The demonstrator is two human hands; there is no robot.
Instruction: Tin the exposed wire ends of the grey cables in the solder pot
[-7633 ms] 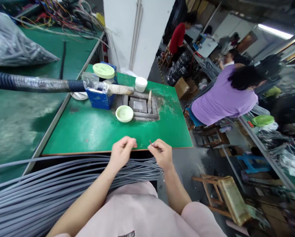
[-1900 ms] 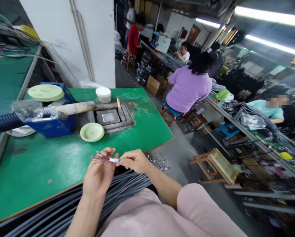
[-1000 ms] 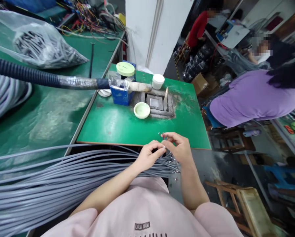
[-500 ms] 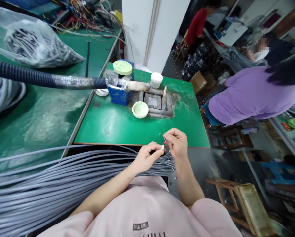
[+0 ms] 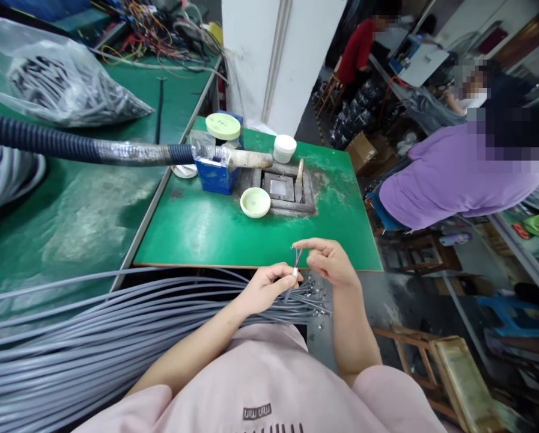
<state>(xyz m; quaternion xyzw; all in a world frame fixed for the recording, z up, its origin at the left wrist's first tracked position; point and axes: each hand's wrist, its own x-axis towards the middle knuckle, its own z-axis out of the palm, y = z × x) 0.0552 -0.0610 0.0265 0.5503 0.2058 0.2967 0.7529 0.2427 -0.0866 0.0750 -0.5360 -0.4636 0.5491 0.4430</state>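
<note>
Between thumb and fingers, my left hand [image 5: 271, 284] pinches the end of a grey cable [image 5: 288, 294]. A short white sleeve on the cable end stands just above the thumb tip. Out of it fan thin wires [image 5: 297, 257], at least one of them red, with bare tips. My right hand [image 5: 334, 261] has its index finger stretched out to the left, its tip at the upper ends of the wires. The thumb sits apart from that finger, and the other fingers are curled. Below my left hand lies a thick bundle of grey cables [image 5: 161, 313], their ends bunched at the right.
On the green table [image 5: 197, 237] a small square pot [image 5: 279, 187] is set in a sooty frame. Around it are a pale green dish [image 5: 255, 202], a white tub [image 5: 285, 148] and a blue box [image 5: 215, 174]. A black hose [image 5: 134, 151] ends there. A person in purple [image 5: 449, 174] is at right.
My right hand has shifted right and slightly down, going from a pinch on the wires to an outstretched index finger. The wires now stand spread apart. My left hand keeps its hold.
</note>
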